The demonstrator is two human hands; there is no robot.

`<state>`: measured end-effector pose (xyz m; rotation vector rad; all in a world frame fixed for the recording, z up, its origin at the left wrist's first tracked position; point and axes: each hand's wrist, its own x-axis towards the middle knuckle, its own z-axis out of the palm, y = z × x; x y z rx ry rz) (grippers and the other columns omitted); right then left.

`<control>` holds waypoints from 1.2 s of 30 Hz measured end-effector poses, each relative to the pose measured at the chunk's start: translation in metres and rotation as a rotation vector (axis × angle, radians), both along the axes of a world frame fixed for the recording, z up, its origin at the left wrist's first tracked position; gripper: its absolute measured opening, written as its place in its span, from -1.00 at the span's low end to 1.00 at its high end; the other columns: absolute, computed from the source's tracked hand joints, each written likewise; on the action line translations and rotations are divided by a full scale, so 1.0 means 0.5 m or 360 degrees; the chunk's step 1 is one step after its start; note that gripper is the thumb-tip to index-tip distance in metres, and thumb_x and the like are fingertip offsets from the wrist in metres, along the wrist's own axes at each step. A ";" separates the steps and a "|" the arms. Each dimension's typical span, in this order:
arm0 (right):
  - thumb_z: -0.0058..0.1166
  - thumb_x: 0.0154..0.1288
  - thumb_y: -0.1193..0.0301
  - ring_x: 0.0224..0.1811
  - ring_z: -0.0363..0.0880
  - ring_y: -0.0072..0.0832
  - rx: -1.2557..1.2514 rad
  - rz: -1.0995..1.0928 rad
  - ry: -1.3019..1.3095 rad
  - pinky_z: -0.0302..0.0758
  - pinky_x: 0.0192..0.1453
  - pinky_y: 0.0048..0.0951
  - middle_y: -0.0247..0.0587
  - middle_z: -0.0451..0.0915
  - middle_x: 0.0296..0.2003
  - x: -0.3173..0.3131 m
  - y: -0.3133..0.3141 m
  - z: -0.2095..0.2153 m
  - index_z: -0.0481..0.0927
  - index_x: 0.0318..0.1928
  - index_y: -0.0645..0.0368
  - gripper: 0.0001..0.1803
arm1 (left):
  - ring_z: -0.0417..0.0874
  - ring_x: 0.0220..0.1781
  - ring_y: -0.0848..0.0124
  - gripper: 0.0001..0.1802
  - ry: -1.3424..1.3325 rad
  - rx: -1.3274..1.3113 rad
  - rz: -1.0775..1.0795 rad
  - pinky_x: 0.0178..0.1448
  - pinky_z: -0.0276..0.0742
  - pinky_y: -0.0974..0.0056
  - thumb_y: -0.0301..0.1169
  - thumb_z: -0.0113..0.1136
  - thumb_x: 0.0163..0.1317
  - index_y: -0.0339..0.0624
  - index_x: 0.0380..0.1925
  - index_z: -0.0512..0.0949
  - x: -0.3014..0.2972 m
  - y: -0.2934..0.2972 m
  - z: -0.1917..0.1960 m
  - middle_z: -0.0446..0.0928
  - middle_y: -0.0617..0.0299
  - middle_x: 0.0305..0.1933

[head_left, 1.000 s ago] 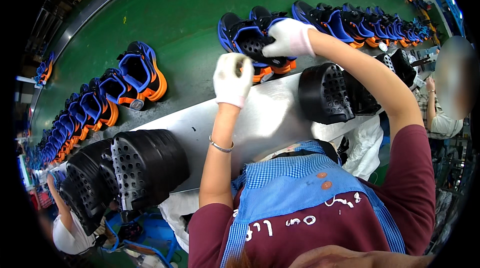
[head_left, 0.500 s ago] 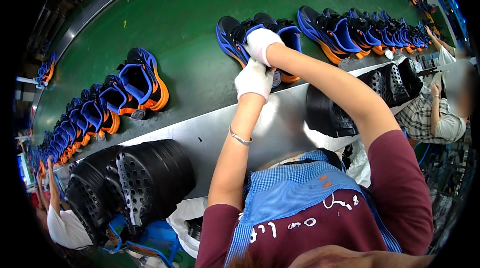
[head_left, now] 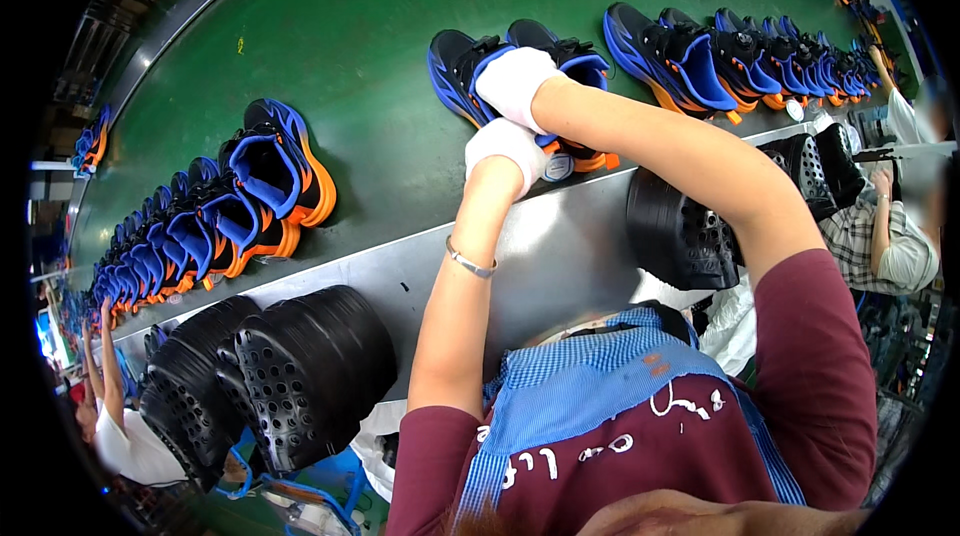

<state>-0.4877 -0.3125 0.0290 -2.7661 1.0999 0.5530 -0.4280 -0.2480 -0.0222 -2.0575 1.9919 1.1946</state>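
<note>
My gloved left hand (head_left: pixel 507 151) and right hand (head_left: pixel 515 84) rest on a blue-and-black shoe pair (head_left: pixel 520 71) on the green belt (head_left: pixel 360 26) — fingers curled around the shoes, grip unclear.

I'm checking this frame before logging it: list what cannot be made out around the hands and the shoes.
- Head view: fingers of the left hand and right hand, covered by white gloves, so the grip is unclear.
- Pair of shoes under them: middle hidden by both hands.
- Far shoes on the green belt: too small, bent by the fisheye rim.
</note>
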 end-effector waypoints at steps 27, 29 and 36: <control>0.01 0.30 0.18 -0.23 0.63 -0.04 0.0067 0.0075 -0.0686 0.54 -0.10 -0.13 0.00 0.62 -0.36 -0.199 0.031 0.141 0.64 -0.17 0.15 -0.68 | 0.66 -0.04 0.08 -0.48 -0.0071 -0.0241 -0.0107 0.10 0.55 0.20 -0.16 0.35 0.10 -0.19 0.03 0.59 0.025 0.067 0.048 0.60 -0.08 0.02; 0.02 0.32 0.18 -0.25 0.63 -0.08 -0.0074 0.0049 -0.0786 0.54 -0.12 -0.18 -0.02 0.61 -0.35 -0.294 0.076 0.193 0.62 -0.18 0.17 -0.69 | 0.68 -0.13 0.15 -0.48 0.0319 -0.0605 -0.0079 0.06 0.57 0.23 -0.19 0.38 0.08 -0.20 0.02 0.59 0.074 0.115 0.056 0.59 -0.06 -0.01; 0.11 0.28 0.32 -0.30 0.65 -0.23 -0.0519 -0.0375 -0.1049 0.55 -0.19 -0.35 -0.13 0.66 -0.32 -0.639 0.222 0.288 0.65 -0.18 0.18 -0.78 | 0.49 0.21 0.02 -0.07 0.0046 -0.0869 0.0691 0.27 0.43 0.12 -0.02 0.43 -0.01 -0.19 0.33 0.31 0.084 0.020 0.014 0.40 -0.15 0.21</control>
